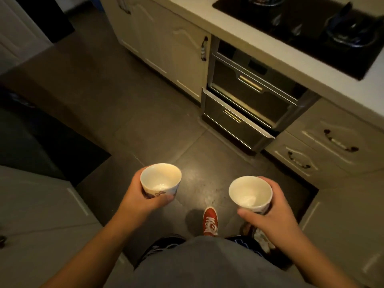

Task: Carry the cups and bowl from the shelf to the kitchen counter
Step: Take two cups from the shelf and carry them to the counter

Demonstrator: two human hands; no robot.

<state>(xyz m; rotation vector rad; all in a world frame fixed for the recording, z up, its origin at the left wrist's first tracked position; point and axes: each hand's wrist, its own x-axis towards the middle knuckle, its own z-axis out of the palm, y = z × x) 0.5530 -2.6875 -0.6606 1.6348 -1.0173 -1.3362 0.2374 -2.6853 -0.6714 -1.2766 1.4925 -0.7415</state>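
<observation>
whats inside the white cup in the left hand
Nothing: the white ceramic cup with a printed outside in the left hand shows only a bare, glossy white inside and bottom. The fingers cover part of its outer base.

Two white cups are held upright above the dark tiled floor, mouths open to the camera, both empty with glossy pale insides. The left cup sits at about 8 o'clock from the frame's centre, gripped around its wall by the left hand; a dark printed pattern shows on its near side. The right cup sits at about 5 o'clock, wrapped by the right hand, well apart from the other. The pale tabletop lies at 1 o'clock.
</observation>
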